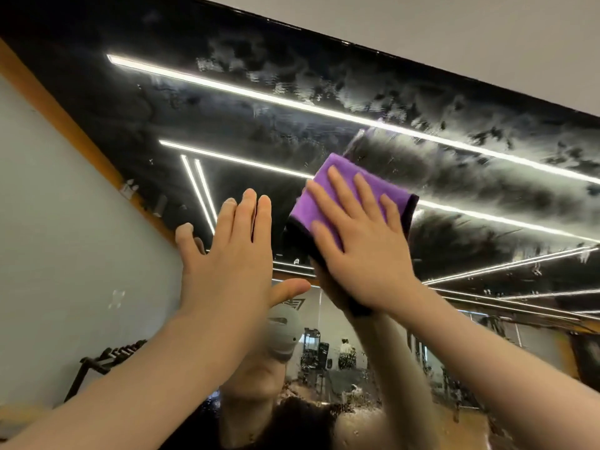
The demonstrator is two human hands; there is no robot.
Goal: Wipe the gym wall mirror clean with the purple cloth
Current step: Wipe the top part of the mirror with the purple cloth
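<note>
We pressed our right hand (360, 251) flat on the purple cloth (352, 198), fingers straight and spread, none curled round it. The cloth was folded into a rough square and lay against the wall mirror (324, 92), sandwiched between our palm and the glass. Most of it stuck out beyond our fingertips, up and to the right, and its dark bound edge showed on the right side and at the lower left under the heel of the hand. It sat high on the mirror, nearer the top edge than the bottom, roughly midway across the part we could see.

Our left hand (227, 251) was released, holding nothing, fingers straight and close together with the thumb out to the right. It was raised just beside the cloth on its left; we could not tell whether the palm touched the glass.

Cloudy smears (438, 102) covered the glass above and to the right of the cloth, with a darker, clearer band running up from the cloth's top corner. Reflected ceiling light strips (259, 92) crossed the smeared area. Lower down, the mirror gave back gym equipment (315, 352) and a dumbbell rack (107, 358) toward the lower left. An orange trim (74, 125) followed the mirror's left edge.

We could read no writing or brand anywhere.
</note>
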